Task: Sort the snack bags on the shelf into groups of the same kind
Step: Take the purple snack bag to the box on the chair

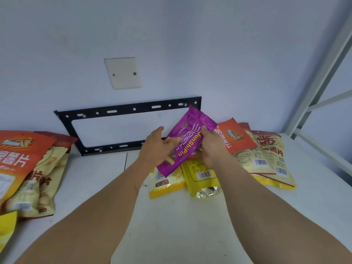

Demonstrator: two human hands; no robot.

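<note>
A purple snack bag (pixel 187 138) with yellow lettering is lifted above the white shelf (pixel 171 216), tilted up to the right. My left hand (pixel 155 149) grips its lower left side with the thumb across its face. My right hand (pixel 213 149) holds its right edge, thumb on top. Under the hands lie two yellow bags (pixel 167 182), one back side up with a barcode (pixel 203 180). Orange-topped bags (pixel 236 138) and cream ones (pixel 270 157) overlap at the right. Another pile of orange bags (pixel 22 164) lies at the left.
A black metal bracket (pixel 129 109) and a beige cover plate (pixel 123 73) are fixed on the wall behind the shelf. White shelf posts (pixel 320 77) rise at the right. A yellow bag corner (pixel 6 227) shows at the lower left edge.
</note>
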